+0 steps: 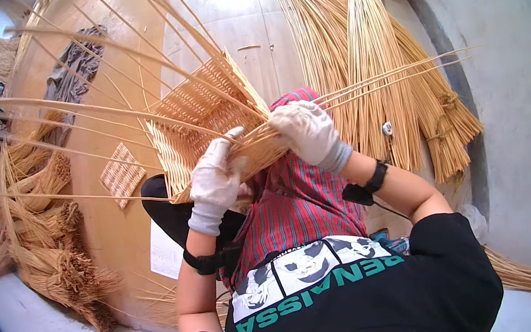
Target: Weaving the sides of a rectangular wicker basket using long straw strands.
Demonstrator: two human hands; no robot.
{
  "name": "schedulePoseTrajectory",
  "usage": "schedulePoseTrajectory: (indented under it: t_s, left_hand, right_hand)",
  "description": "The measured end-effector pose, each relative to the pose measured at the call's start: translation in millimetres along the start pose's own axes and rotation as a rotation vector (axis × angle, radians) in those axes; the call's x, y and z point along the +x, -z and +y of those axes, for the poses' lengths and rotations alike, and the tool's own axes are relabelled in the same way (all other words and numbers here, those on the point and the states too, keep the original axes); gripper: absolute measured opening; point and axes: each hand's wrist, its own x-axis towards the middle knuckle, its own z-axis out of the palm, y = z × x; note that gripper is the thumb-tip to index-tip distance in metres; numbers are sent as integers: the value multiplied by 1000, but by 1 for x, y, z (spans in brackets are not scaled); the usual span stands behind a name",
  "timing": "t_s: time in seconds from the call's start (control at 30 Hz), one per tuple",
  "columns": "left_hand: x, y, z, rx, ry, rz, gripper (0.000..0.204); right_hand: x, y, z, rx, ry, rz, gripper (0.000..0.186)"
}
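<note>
A square woven wicker basket (192, 111) rests tilted against my lap, over a red striped cloth (299, 209). Long loose wicker rods (100, 118) fan out from its rim to the left and upward. My left hand (215, 173), in a white work glove, is closed at the near edge, thumb and fingers around a rod at the rim. At the near right corner, my right hand (309, 133), gloved too, grips several rods whose thin ends stick out to the right. Both palms are turned away, so the exact grip is partly hidden.
Bundles of straight wicker rods (358, 49) lie on the floor at the right. More tied bundles (53, 259) are heaped at the left. A small woven square panel (123, 175) lies left of the basket, with a grey cloth (70, 78) farther back. A wall (504, 61) stands at the right.
</note>
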Motion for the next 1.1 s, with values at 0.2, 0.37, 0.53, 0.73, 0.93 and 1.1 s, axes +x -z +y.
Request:
schedulePoseTrajectory:
  t_s: [0.2,0.37,0.53,0.73,0.93,1.1]
  left_hand:
    - [41,-21,12,-615,110,-191,44]
    - [52,-24,41,-160,-22,-197,21]
    - [47,-24,30,-241,-139,-126,24]
    - [41,-22,30,-166,-65,-111,23]
    - [39,-32,35,-303,11,-116,23]
    - [39,-43,30,-248,10,-22,20]
  right_hand:
    - [25,36,28,2,26,-174,19]
    - [39,46,29,-15,-89,-429,14]
    - [15,38,3,-106,-30,-11,15]
    - [-36,23,-10,975,-971,47,20]
    - [-21,32,7,1187,-1072,188,17]
    - [-26,38,-22,650,-609,102,12]
